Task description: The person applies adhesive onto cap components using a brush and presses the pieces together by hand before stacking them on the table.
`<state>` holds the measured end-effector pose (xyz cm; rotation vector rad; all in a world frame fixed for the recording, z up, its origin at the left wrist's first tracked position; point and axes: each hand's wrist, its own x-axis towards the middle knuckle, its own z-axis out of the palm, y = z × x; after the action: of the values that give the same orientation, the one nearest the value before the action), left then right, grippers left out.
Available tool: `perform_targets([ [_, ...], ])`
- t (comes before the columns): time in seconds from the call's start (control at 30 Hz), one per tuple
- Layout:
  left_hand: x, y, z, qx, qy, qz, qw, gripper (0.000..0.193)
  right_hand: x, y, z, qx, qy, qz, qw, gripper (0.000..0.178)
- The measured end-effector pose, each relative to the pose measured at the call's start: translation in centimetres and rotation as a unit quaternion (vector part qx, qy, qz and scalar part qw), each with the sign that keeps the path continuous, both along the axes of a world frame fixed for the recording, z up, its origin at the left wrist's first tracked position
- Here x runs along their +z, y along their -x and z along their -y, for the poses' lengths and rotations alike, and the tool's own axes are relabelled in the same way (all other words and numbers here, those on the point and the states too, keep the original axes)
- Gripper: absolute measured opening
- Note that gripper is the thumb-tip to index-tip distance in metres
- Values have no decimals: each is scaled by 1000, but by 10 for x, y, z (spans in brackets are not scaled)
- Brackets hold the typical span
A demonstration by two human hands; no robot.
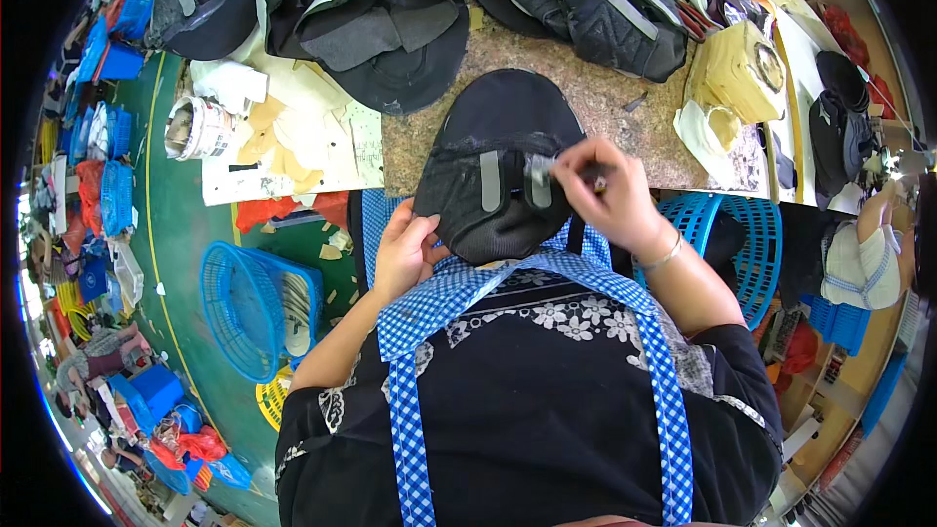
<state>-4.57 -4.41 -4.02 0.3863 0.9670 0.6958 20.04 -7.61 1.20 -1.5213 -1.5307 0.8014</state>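
A black, rounded, cap-shaped fabric piece (501, 102) lies tilted across the near edge of the worktable, toward my body. It carries two grey strips (490, 181) on either side of a dark slot, with a meshy part at its near end. At its left edge, my left hand (405, 246) pinches it between thumb and fingers. Over its right side, my right hand (607, 185) is closed, fingertips beside the right-hand strip. Something small, dark and pale shows at those fingers, too blurred to name.
Similar black pieces (386, 39) are heaped along the table's (420, 151) far side. A paper-wrapped pot (195, 127) stands at left by pale scraps (283, 141); a yellowish block-like container (737, 73) stands right. Blue baskets (239, 312) sit below left, another blue basket (761, 254) right.
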Motion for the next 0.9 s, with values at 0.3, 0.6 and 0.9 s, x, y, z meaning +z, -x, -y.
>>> perform_targets([
  [0.3,16,4,-9,-92,-138,-43,985,31,34,-134,29,-408,-188,-160,879,14],
  [0.6,89,-32,-51,-28,-462,25,886,35,3,-183,32,-434,-85,184,878,26],
  [0.9,44,-50,-51,-188,-159,88,965,39,30,-78,18,-155,-88,-314,933,8],
])
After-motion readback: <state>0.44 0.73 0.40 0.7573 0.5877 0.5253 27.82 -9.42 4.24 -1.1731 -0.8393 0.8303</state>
